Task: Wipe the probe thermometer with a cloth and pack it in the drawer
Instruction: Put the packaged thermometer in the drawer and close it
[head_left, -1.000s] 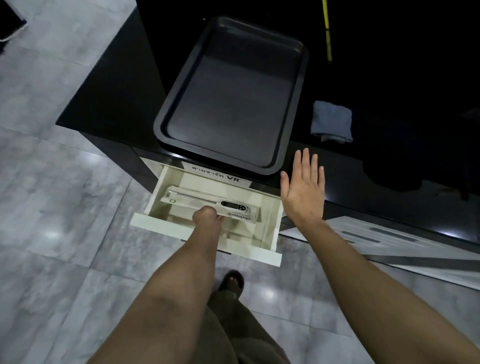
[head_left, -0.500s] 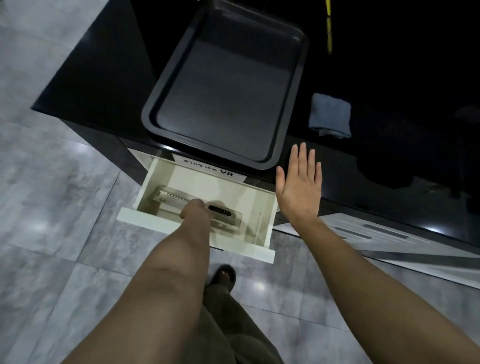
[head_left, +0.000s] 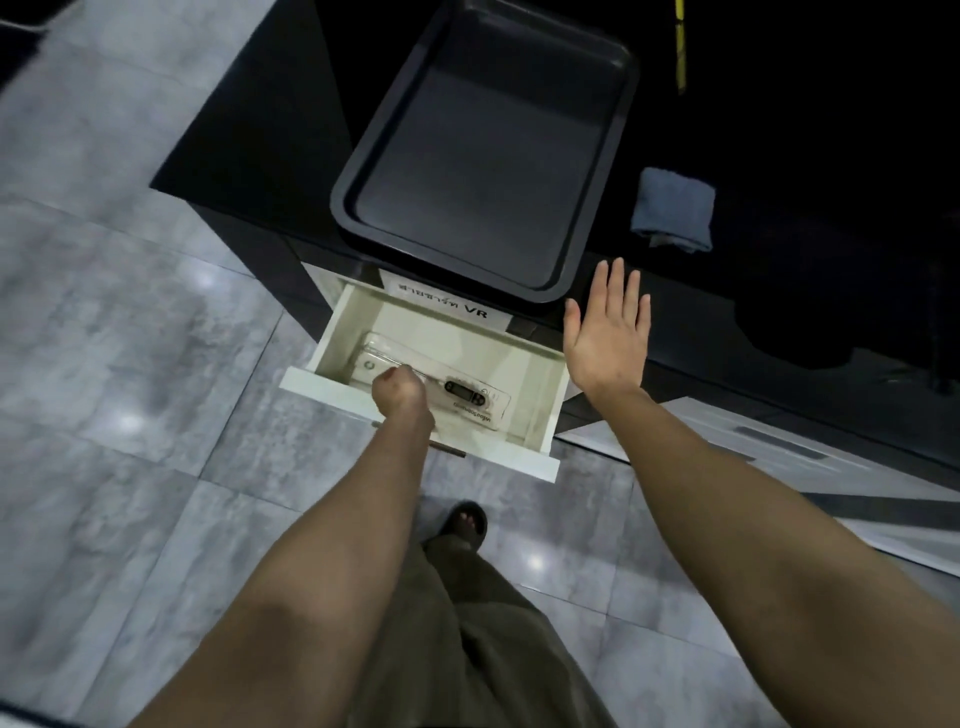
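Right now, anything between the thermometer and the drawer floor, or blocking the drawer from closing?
Nothing visible. The thermometer already lies inside the open drawer, with the left hand on it. Only that hand and forearm reach over the drawer's front edge. The right hand hovers open, clear of it.

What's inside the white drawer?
The drawer holds the thermometer in a clear case. The left hand covers its middle, so that part is hidden.
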